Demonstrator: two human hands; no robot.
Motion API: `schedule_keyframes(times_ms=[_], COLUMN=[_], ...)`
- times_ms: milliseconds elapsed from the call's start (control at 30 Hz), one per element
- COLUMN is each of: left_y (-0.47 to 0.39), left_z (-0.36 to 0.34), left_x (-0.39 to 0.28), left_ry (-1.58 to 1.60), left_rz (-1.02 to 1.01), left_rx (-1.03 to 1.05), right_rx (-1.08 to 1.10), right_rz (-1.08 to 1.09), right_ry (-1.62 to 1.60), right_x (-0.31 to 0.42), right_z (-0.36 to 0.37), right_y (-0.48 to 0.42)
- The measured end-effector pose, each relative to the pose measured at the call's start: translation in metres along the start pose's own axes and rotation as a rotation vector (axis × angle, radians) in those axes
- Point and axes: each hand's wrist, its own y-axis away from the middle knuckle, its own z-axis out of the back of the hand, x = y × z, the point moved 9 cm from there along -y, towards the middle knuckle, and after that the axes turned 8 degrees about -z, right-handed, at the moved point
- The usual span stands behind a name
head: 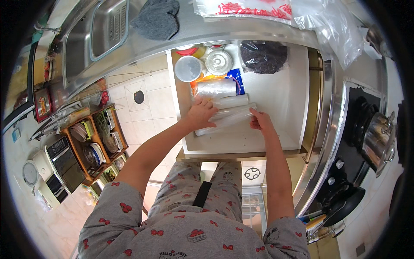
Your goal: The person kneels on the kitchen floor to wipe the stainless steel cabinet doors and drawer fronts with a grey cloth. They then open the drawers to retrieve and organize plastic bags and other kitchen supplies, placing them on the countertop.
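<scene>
An open white drawer [278, 129] lies before me. Several rolls of clear plastic rest in its left and middle part. My left hand [201, 114] lies over the left ends of these rolls, fingers spread. My right hand [261, 121] pinches the right end of the clear plastic roll [234, 118] nearest me between thumb and fingers. Behind it lie a thinner pale roll [231, 101] and a wrapped clear roll [215, 88]. Farther back stand a round translucent-lidded container [188, 68] and a glass jar [219, 62]. A dark item in clear plastic wrap [263, 56] is at the back right.
Behind the drawer, the steel counter holds a grey cloth [158, 19], plastic bags [252, 8] and a sink [108, 29]. To the right is a gas stove with a steel pot [376, 139] and a black pan [346, 205]. A wooden shelf [93, 145] stands left.
</scene>
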Motion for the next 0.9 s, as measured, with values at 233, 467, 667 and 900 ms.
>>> schedule_keyframes(times_ms=[233, 467, 667, 900], left_y=[-0.036, -0.064, -0.066, -0.065], left_z=[0.014, 0.043, 0.043, 0.040], left_x=[0.022, 0.059, 0.061, 0.061], left_ry=[-0.006, 0.028, -0.015, -0.038], left_rz=[0.166, 0.276, 0.291, 0.288], left_rx=[-0.076, 0.000, -0.075, -0.063], right_rx=[0.154, 0.175, 0.033, -0.151], right_rz=[-0.032, 0.299, 0.935, 1.287], right_ry=[-0.289, 0.711, 1.494, 1.771], right_x=[0.009, 0.014, -0.052, -0.059], right_z=[-0.010, -0.060, -0.158, -0.210], right_y=[0.013, 0.023, 0.024, 0.012])
